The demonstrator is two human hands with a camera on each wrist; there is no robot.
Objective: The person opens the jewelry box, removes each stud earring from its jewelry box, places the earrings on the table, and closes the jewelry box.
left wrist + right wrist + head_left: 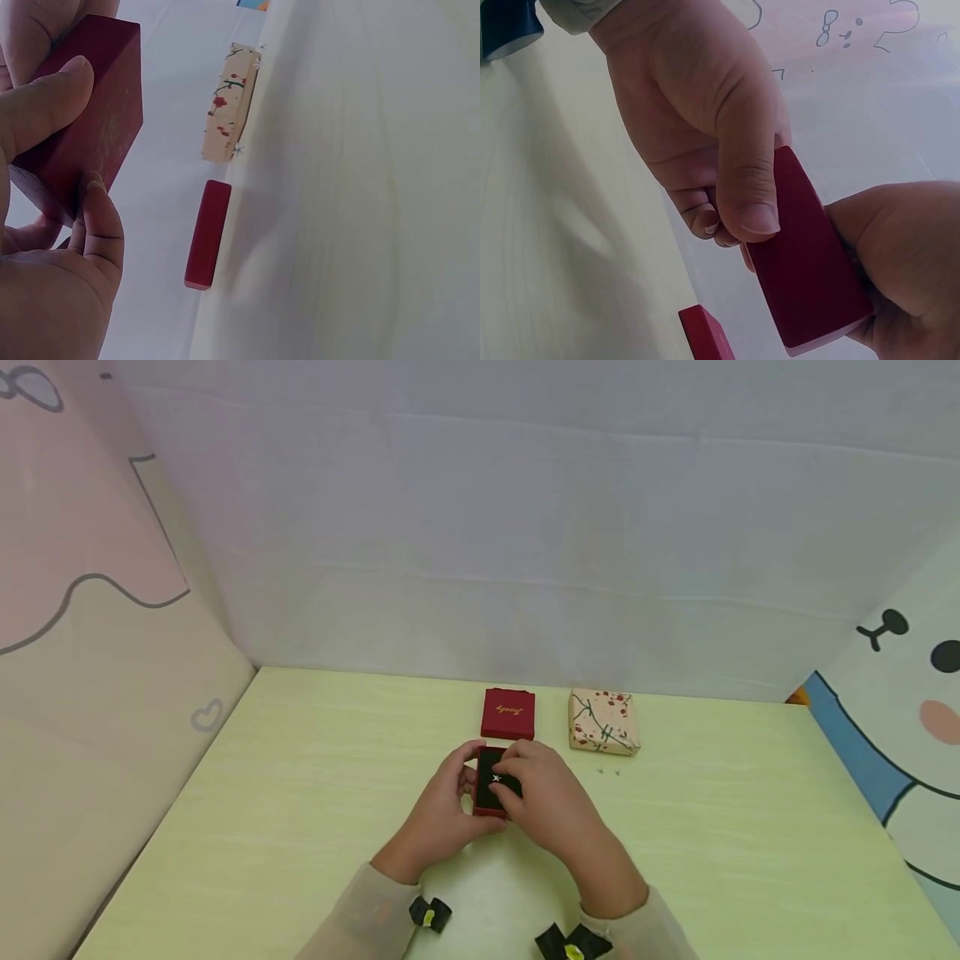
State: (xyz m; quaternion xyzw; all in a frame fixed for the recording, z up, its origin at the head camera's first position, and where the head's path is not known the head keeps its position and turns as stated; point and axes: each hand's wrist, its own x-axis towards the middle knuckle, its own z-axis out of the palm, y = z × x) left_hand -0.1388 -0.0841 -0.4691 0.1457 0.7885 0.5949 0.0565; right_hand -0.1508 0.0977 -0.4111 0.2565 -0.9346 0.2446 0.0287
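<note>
My left hand (442,810) holds the base of a small red jewelry box (489,812), its thumb along the near end and its fingers round the far side. Black lining (486,762) fills the box's upper face. Over that lining, my right hand (551,793) pinches a tiny silver star-shaped earring (497,778) between thumb and forefinger. In the left wrist view the red box (112,112) appears tilted, its underside and sides showing. From the right wrist, the left thumb (750,180) lies on the box (810,262), and the right hand (911,262) is partly cut off.
Behind the hands lies a red box lid (507,713) with gold lettering. To its right sits a cream box (603,721) with a floral branch pattern. Two tiny pieces (608,772) lie in front of it on the pale table (300,760). A white cloth wall (480,527) rises behind.
</note>
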